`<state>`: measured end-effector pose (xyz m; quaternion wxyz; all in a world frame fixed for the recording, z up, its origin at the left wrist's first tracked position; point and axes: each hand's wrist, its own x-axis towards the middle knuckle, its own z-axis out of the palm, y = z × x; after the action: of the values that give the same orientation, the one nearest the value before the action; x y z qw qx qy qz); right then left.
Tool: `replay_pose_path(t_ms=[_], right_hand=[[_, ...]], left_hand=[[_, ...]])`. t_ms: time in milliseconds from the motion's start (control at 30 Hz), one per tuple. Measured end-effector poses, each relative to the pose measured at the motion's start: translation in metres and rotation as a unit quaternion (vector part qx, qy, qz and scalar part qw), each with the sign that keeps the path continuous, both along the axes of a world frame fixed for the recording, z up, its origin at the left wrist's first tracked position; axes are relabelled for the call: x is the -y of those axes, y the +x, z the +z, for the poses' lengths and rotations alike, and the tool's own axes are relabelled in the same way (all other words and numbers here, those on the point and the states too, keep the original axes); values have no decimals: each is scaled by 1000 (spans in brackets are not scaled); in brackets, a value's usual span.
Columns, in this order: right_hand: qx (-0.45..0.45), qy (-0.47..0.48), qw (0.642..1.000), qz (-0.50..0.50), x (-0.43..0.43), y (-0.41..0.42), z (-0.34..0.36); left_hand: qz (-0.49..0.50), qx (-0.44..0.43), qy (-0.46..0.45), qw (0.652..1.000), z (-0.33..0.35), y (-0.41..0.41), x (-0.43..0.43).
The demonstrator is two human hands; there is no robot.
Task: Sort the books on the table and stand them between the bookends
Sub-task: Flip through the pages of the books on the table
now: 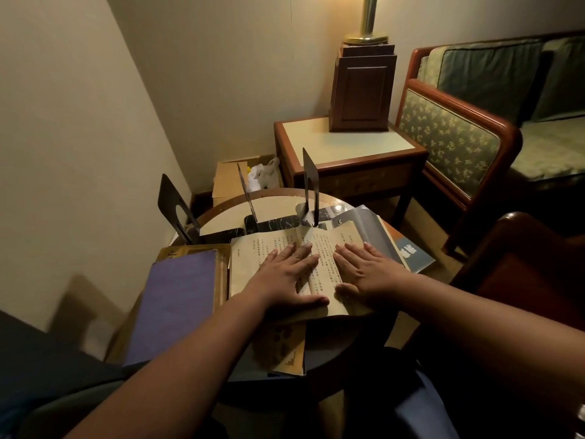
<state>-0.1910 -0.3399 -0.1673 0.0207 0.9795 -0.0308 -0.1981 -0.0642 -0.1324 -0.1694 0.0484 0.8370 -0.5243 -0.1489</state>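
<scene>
Head view. Flat and face-up at the middle of the round table: the open book, resting on a patterned book that pokes out toward 6 o'clock. Pressed palm-down on the left page, the left hand; palm-down on the right page, the right hand. Fingers of both straight and spread, curled round nothing, simply holding the pages flat. Gutter aligned roughly 12 to 6, leaning a touch toward 11 at the far end. Tops of the printed columns toward 12, so readable from the seat. Wider spread of the opened pages across, 9 to 3.

Probably the step in hand: closing this volume before standing it up. Best done by hooking the thumbs under both outer edges and folding the halves together over the gutter, without buckling the soft pages. Then tip upright, long edge vertical, and seat between two of the black bookends:
- left bookend at 10
- middle bookend between 11 and 12
- right bookend near 12 to 1, just past the far edge of the pages

Mind that last one while lifting; likely easy to knock, being so close.

Also lying flat: the purple book at 9, long axis about 1 to 7, and the blue-grey book near 3, partly under the open pages.
</scene>
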Motion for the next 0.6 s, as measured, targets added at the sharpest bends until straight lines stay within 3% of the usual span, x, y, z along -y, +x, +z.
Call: replay_pose_path(t_ms=[300, 600], right_hand=[[-21, -18, 998, 61, -17, -71, 4], [23, 38, 999, -20, -3, -15, 7]], left_hand=[[0, 5, -5, 1000, -1, -1, 2], [0, -4, -8, 1000, 5, -5, 1]])
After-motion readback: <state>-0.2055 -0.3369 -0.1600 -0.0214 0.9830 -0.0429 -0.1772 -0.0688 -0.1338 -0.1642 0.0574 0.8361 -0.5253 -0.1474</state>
